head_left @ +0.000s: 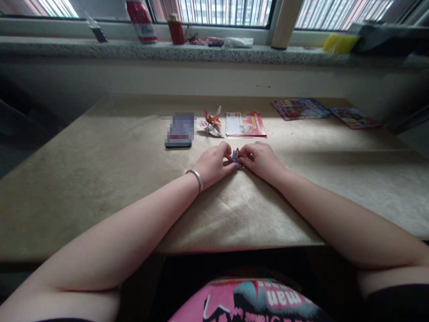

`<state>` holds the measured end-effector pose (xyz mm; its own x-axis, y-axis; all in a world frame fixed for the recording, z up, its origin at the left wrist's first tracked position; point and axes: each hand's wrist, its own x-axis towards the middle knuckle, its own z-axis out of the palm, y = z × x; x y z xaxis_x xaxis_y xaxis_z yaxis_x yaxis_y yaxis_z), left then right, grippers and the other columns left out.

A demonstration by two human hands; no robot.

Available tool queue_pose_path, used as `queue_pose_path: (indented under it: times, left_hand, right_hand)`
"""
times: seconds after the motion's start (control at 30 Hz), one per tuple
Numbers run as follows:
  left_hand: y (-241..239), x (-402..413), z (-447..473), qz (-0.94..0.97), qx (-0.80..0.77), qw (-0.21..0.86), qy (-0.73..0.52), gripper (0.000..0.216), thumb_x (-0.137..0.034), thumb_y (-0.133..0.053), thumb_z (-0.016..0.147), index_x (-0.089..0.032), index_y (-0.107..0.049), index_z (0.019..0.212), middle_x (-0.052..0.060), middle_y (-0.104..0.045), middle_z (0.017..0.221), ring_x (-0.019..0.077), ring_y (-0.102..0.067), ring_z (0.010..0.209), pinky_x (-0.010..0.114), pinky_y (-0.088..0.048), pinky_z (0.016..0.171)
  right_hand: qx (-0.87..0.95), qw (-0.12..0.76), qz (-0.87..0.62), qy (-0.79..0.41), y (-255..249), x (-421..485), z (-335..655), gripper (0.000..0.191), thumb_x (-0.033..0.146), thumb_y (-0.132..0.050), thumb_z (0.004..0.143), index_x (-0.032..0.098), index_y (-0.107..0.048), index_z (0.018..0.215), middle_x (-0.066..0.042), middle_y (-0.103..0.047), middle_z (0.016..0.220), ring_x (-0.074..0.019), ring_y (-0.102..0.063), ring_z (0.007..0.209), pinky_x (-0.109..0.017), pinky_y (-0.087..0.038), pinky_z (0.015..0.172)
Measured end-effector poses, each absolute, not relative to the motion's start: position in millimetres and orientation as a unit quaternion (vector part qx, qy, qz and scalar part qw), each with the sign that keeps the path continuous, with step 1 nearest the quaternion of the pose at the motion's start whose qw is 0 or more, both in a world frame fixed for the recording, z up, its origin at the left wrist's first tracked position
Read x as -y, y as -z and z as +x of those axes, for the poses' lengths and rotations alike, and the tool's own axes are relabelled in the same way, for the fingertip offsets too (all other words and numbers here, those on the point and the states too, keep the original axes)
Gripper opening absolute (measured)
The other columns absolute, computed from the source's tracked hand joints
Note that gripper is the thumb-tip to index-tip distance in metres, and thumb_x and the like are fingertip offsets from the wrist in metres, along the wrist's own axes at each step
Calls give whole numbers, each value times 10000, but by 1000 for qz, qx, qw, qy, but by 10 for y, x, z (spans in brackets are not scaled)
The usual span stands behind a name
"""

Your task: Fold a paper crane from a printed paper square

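Between my two hands is a small piece of folded colored paper [237,157], blue and purple with a reddish tip. My left hand [216,163], with a silver bangle at the wrist, pinches its left side. From the right, my right hand [259,160] grips it between thumb and fingers. The fingers cover much of the paper, so its full shape is hidden. Just beyond my hands stands a folded paper crane [213,123] in red, orange and white. To its right lies a stack of red and white printed sheets [246,124].
A phone-like dark device [181,129], its screen blurred, lies left of the crane. Two piles of colorful printed sheets [300,109] rest at the table's far right. Behind the table [100,192], the stone windowsill [110,51] holds a red can [142,22], a red lighter-shaped object [176,30] and a yellow item [340,44].
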<state>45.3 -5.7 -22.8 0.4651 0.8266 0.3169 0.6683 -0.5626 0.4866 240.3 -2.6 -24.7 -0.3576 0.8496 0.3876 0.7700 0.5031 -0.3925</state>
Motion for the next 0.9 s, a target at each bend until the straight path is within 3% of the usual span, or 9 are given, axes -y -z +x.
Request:
queue_pose_path:
  times: [0.23, 0.43, 0.6, 0.9]
  left_hand:
    - [256, 70, 430, 878, -376, 86, -282, 151, -322, -632, 851, -212, -654, 952, 60, -585, 1085, 182, -592, 964, 321, -493, 867]
    - [215, 107, 441, 896, -375, 33, -236, 172, -332, -589, 886, -209, -710, 892, 54, -649, 1079, 189, -614, 953, 334, -502, 862]
    - [167, 123, 459, 905, -376, 9, -200, 234, -343, -542, 912, -196, -721, 881, 58, -696, 1044, 211, -618, 961, 360, -489, 887]
    - [182, 104, 456, 899, -384, 16, -208, 216, -342, -562, 884, -202, -726, 867, 55, -708, 997, 208, -615, 947, 352, -475, 903]
  right_hand:
    - [782, 291, -525, -164, 255, -2, 2407, 72, 268, -703, 755, 216, -690, 805, -6, -680, 714, -172, -562, 702, -293, -399, 657]
    - [775, 308, -518, -191, 315, -33, 2421, 138, 295, -702, 760, 219, -672, 871, 7, -684, 719, -151, -578, 680, -278, -405, 643]
    - [786, 299, -510, -180, 291, 7, 2455, 129, 337, -647, 792, 209, -630, 790, 1, -664, 719, -152, -565, 669, -281, -398, 630]
    - [823, 236, -502, -126, 186, 122, 2500, 134, 347, -642, 789, 221, -663, 831, -67, -660, 954, -254, -539, 978, -401, -396, 902]
